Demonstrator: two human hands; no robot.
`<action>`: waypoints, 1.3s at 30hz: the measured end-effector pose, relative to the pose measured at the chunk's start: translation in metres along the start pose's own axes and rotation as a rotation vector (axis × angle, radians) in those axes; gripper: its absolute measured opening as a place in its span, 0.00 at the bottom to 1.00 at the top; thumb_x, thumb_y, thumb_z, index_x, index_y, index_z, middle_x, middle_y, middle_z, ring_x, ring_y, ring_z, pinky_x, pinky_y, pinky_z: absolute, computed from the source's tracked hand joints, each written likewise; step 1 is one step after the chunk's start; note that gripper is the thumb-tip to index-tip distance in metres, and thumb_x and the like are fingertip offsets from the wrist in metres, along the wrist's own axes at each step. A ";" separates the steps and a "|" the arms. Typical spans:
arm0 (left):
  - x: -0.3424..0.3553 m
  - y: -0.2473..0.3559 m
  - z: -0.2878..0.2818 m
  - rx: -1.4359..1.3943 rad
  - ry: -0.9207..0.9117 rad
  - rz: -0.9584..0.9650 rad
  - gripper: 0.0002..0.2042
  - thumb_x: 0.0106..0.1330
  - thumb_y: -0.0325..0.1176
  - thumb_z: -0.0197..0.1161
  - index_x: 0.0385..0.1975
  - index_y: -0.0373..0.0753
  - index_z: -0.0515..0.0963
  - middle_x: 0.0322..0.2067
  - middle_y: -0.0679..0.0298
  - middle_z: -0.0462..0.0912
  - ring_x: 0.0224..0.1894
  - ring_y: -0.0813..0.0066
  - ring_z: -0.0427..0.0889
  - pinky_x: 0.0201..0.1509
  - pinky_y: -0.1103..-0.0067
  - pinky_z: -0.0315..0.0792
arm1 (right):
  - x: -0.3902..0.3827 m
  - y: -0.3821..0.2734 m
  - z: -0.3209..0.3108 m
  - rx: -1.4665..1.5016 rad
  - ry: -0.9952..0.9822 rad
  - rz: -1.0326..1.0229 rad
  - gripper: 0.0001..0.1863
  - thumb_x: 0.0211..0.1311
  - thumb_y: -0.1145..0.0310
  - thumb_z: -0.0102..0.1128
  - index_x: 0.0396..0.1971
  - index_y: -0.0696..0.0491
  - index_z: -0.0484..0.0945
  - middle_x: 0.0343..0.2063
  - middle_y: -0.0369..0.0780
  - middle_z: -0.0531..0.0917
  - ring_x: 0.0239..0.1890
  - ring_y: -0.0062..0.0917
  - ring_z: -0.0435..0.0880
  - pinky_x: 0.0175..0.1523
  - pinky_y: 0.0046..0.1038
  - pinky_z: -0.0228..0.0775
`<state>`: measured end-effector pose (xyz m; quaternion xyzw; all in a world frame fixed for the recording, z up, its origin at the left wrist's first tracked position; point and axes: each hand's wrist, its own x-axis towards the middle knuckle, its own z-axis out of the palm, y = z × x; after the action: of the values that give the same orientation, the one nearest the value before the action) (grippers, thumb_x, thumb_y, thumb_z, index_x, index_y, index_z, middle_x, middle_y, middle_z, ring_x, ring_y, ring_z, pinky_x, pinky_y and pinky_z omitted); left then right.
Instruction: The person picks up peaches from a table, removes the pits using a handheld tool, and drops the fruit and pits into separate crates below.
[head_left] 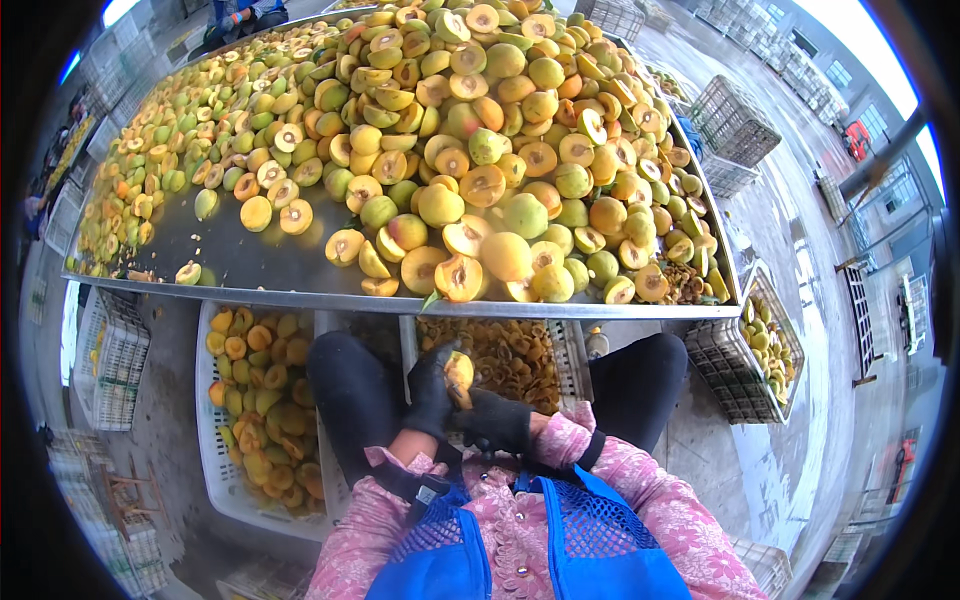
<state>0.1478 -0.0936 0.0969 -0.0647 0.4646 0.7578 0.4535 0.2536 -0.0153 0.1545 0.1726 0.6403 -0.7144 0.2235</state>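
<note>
Near side of the desk (400, 304), gloved left hand (430, 388) grips a yellow fruit (459, 371), likely steadying it beside the curled right hand (498, 420), contents unclear; crate (574, 362) sits partly under desk, probably for easy reach.

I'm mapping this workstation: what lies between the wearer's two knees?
In the head view, a white crate of brown scraps shows between them, partly hidden by the right hand, the left hand and its fruit.
</note>
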 end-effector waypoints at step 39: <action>-0.049 0.219 -0.092 0.964 0.493 0.826 0.16 0.59 0.39 0.56 0.42 0.35 0.75 0.42 0.52 0.77 0.44 0.55 0.75 0.48 0.70 0.68 | -0.006 0.057 -0.048 0.001 0.192 0.343 0.14 0.63 0.61 0.49 0.38 0.57 0.67 0.20 0.43 0.77 0.14 0.25 0.75 0.17 0.27 0.70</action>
<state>-0.0172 -0.2289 0.2126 0.1563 0.8268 0.5401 -0.0142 0.2873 0.0288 0.1042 0.3468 0.6194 -0.6465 0.2796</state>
